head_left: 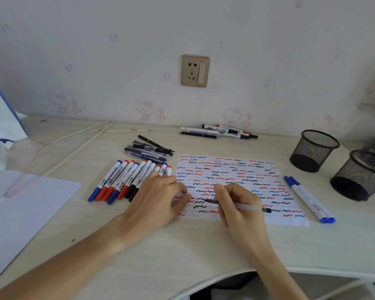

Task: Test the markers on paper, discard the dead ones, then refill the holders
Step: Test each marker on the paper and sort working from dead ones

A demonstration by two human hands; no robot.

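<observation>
At the centre of the frame, my right hand (238, 204) grips a thin clear-barrelled pen with a black end (247, 207), its dark tip touching the white sheet of paper covered in red, blue and black squiggles (236, 169). My fingers hide the middle of the pen, and I cannot tell whether it is leaving a line. My left hand (158, 195) lies flat with relaxed fingers, fingertips pressing the paper's left edge; it covers the lower ends of some markers in the row of white-barrelled markers with blue, red and black caps (126, 180) lying just left of the paper.

Above that row sits a loose heap of dark pens (149, 149), too jumbled to count. Higher, near the wall, lies a small group of white and purple pens (219, 131). Just right of the paper, two white markers with blue caps (310, 198) lie side by side. At the right of the frame stand two black mesh pen holders (314, 150), the nearer one cut off by the edge; nothing shows inside them.

The surface is a pale wood-grain desk (182, 245) with a curved front edge. At the lower left lies a blank white sheet (20, 213), partly cut off, with a pale pink wire hanger (59, 152) resting across it. The wall has faint pink cartoon-cat wallpaper (146, 110) and a gold-framed power socket (195, 70).
</observation>
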